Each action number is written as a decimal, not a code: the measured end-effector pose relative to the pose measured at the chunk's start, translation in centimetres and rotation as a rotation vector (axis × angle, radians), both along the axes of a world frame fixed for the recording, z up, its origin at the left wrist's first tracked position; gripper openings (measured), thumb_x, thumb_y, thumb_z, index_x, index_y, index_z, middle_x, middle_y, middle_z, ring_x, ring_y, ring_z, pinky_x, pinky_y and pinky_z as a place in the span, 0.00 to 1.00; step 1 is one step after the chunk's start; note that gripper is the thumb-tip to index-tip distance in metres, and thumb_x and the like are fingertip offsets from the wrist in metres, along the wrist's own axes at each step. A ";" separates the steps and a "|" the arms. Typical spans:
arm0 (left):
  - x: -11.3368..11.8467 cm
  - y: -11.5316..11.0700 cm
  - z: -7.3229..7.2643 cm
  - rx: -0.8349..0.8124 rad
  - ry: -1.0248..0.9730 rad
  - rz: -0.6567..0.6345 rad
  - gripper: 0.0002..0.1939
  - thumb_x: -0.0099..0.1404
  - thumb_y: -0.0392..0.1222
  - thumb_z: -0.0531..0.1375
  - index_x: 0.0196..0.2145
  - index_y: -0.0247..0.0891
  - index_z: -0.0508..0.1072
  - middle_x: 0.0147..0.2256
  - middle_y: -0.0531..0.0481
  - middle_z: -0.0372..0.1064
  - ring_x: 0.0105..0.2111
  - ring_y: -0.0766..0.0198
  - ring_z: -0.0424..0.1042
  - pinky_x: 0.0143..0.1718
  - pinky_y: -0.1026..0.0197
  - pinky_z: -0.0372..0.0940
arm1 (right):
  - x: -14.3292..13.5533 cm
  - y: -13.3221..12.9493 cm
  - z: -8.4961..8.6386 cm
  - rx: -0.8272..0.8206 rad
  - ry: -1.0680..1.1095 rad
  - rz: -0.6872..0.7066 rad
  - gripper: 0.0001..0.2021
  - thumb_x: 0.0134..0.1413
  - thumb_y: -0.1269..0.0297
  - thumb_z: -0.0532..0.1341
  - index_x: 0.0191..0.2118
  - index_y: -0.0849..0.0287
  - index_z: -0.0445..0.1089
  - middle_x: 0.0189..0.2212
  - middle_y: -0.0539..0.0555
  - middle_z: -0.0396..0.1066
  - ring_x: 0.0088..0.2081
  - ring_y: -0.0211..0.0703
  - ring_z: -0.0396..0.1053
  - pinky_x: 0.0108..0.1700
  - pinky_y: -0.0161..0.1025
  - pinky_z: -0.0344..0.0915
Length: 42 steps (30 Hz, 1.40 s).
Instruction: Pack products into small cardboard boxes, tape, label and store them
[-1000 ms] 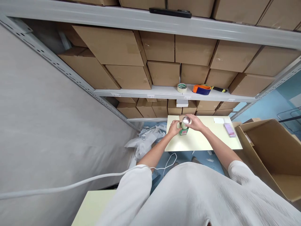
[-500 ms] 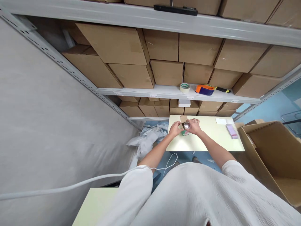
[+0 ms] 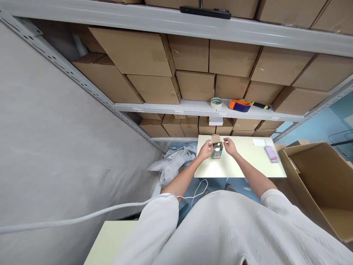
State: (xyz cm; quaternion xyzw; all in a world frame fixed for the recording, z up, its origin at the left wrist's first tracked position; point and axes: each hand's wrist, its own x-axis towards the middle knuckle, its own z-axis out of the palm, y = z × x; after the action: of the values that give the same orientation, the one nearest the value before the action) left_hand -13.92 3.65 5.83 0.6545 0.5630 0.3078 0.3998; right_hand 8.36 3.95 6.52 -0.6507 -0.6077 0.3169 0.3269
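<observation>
As the left hand [image 3: 206, 150] rested at a small green box's [image 3: 216, 155] left edge, fingers bent, grip too small to judge, the right hand [image 3: 230, 147] hung half open just beside it, apparently holding nothing. Steady support and a clear flap [image 3: 215, 138] best suited the silver-topped item [image 3: 217, 148] inside. A pale table [image 3: 242, 167] stood before carton-laden shelves [image 3: 193, 106].

A storeroom or packing area: metal shelving [image 3: 176, 109] stacked with cardboard boxes [image 3: 234, 57].
</observation>
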 end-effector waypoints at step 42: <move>0.9 0.0 -2.0 -0.049 -0.101 -0.042 0.20 0.60 0.33 0.69 0.50 0.40 0.74 0.52 0.44 0.75 0.39 0.62 0.79 0.49 0.54 0.76 | 0.9 -1.8 -2.0 -0.061 0.099 0.175 0.21 0.52 0.67 0.70 0.54 0.54 0.76 0.58 0.59 0.72 0.42 0.43 0.78 0.54 0.51 0.79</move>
State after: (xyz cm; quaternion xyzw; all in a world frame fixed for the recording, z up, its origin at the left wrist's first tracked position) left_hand -13.02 3.60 3.87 0.6398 0.5355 0.3183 0.4500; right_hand 9.21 2.12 4.48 -0.5883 -0.6354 0.3944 0.3075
